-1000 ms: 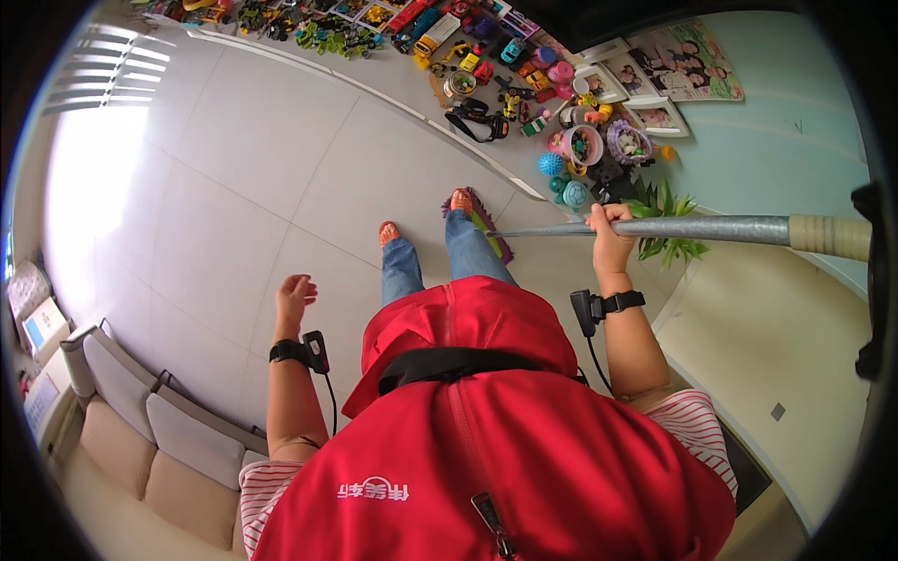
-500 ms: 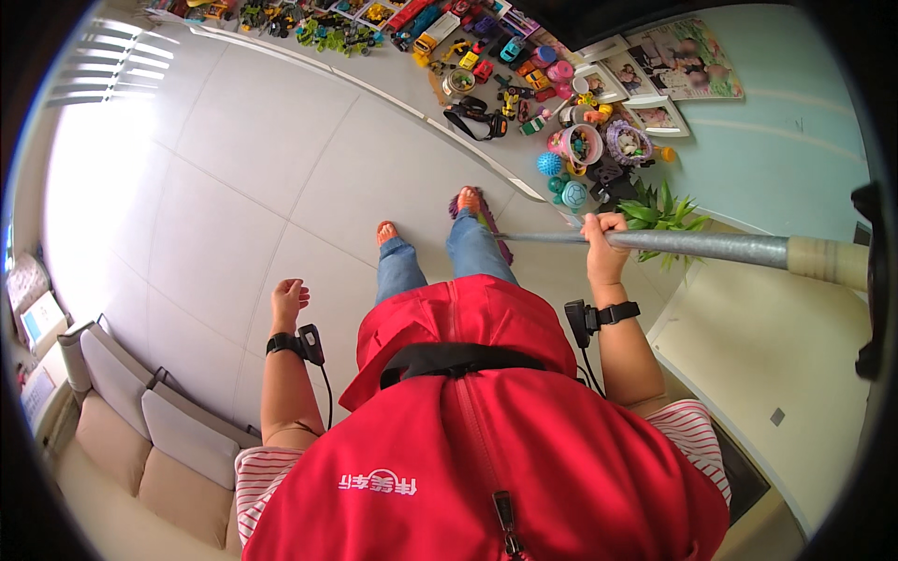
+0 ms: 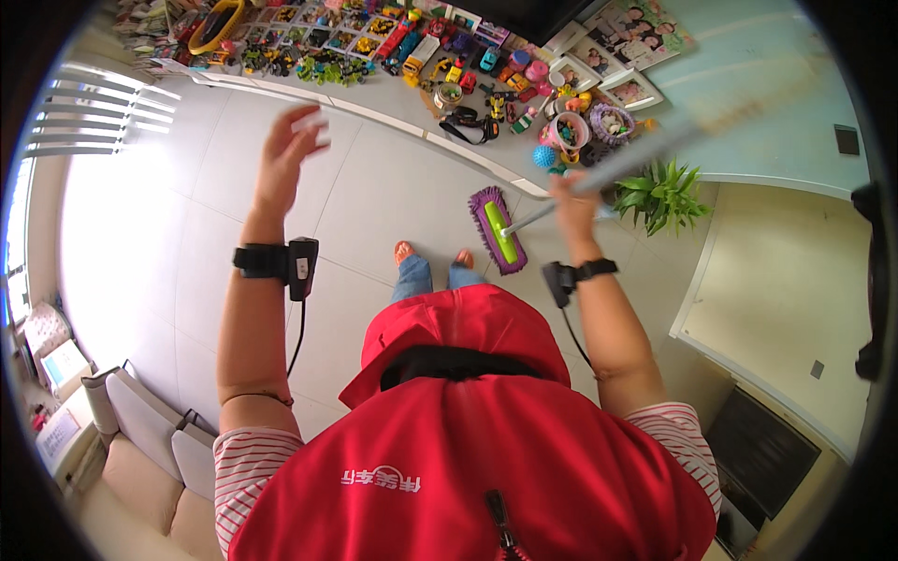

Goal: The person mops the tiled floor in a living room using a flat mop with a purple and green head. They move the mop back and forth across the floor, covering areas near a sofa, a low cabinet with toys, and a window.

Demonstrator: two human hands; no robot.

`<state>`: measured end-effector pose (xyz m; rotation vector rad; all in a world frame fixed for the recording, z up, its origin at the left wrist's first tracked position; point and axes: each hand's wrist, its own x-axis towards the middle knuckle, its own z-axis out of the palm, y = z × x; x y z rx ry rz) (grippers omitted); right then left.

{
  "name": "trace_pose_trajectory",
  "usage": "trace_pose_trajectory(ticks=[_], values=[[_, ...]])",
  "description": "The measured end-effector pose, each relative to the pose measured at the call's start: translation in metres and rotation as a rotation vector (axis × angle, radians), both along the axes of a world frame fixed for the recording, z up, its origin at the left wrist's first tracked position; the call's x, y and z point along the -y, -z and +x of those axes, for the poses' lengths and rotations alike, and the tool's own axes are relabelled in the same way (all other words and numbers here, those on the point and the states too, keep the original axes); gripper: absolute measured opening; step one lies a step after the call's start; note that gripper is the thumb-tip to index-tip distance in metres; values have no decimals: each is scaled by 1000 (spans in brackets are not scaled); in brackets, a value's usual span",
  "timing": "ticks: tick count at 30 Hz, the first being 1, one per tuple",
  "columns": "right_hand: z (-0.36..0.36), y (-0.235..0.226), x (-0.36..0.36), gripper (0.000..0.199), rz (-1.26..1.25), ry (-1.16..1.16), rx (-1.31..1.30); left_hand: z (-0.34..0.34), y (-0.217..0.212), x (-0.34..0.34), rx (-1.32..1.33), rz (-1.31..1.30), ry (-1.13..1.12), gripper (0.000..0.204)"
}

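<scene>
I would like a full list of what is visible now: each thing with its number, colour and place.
Tiled floor: one, pale grey, centre
Shelf: one, white front edge, top
Toys: many, mixed colours, on the shelf
Spiky ball: one, blue, shelf's right end
Picture frames: several, white, upper right
Plant: one, green, right
Sofa: one, beige and grey, lower left
Mop: one, purple and green, grey pole, head on the floor
Wrist devices: two, black, one per wrist
Top: one, red, on the torso
Feet: two, orange footwear, left of the mop head
Left hand: one, bare, raised, empty
Right hand: one, bare, blurred, on the pole
</scene>
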<state>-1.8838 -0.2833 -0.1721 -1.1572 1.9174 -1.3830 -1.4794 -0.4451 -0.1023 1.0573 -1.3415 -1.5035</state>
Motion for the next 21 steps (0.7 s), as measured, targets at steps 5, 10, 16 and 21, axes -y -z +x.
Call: trace_pose_trajectory(ticks=[5, 10, 16, 21], values=[[124, 52, -2, 27, 233, -588, -61, -4, -149, -70, -535, -277, -94, 87], [190, 63, -65, 12, 246, -776, -66, 79, -170, -177, -550, -253, -51, 39], [270, 17, -87, 11, 140, -1183, -219, 209, -220, -271, -705, -444, -311, 37], [382, -12, -65, 15, 71, -1465, -215, 302, -255, -312, -760, -538, -210, 36]])
